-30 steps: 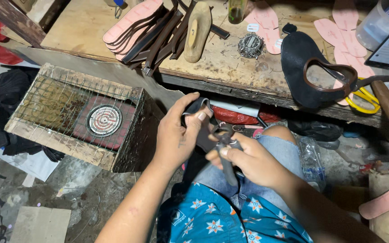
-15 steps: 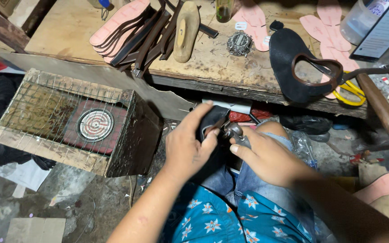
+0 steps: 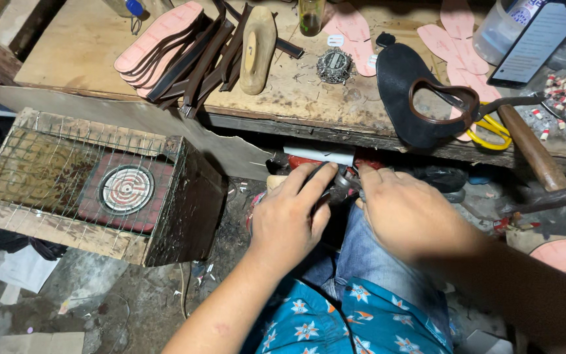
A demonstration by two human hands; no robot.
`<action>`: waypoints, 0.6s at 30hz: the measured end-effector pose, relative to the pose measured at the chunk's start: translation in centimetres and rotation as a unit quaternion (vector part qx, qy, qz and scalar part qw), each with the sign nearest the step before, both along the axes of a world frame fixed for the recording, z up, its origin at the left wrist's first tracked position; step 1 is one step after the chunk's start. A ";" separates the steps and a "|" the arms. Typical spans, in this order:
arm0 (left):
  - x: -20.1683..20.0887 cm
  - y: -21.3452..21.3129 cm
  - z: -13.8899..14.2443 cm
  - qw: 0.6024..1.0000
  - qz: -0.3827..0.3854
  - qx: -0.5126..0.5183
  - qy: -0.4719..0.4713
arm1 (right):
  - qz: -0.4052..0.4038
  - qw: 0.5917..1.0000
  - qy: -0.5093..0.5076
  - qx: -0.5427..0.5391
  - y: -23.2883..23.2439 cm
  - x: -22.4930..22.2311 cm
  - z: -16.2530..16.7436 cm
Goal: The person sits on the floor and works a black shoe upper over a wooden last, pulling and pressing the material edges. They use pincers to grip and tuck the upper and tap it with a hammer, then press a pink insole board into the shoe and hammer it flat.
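hands (image 3: 348,213) curled together, gripping metal tool (image 3: 342,183)

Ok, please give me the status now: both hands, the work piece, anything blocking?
Left hand and right hand both grip a dark workpiece over the lap. Metal tool between them, details hidden. Workbench edge close above, nothing blocking.

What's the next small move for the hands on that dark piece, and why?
Probably steady it: the left hand cups the dark piece on the knee while the right hand presses metal pliers to its edge, so a firm pull looks likeliest.
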State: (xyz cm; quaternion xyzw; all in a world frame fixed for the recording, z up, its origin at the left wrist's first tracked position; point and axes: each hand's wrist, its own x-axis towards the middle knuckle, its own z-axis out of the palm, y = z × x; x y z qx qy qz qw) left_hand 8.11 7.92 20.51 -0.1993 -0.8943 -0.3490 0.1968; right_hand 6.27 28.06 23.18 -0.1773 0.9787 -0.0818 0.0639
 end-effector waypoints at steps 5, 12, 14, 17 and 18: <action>-1.0 -2.2 -0.6 0.996 -0.028 0.070 -0.040 | 0.031 0.994 0.054 -0.088 -1.8 -0.7 -2.9; -1.6 -5.3 0.1 0.993 -0.045 0.103 -0.045 | 0.040 0.948 0.220 -0.226 -5.3 -1.9 -9.5; -1.3 -5.8 0.8 0.996 -0.032 0.071 -0.054 | 0.052 0.948 0.220 -0.224 -5.5 -2.1 -10.0; -0.9 -6.3 1.7 0.995 -0.013 0.051 -0.087 | 0.060 0.946 0.213 -0.238 -5.8 -1.9 -9.9; -1.0 -6.3 2.0 0.991 -0.014 0.074 -0.109 | 0.061 0.945 0.209 -0.245 -6.0 -1.7 -9.8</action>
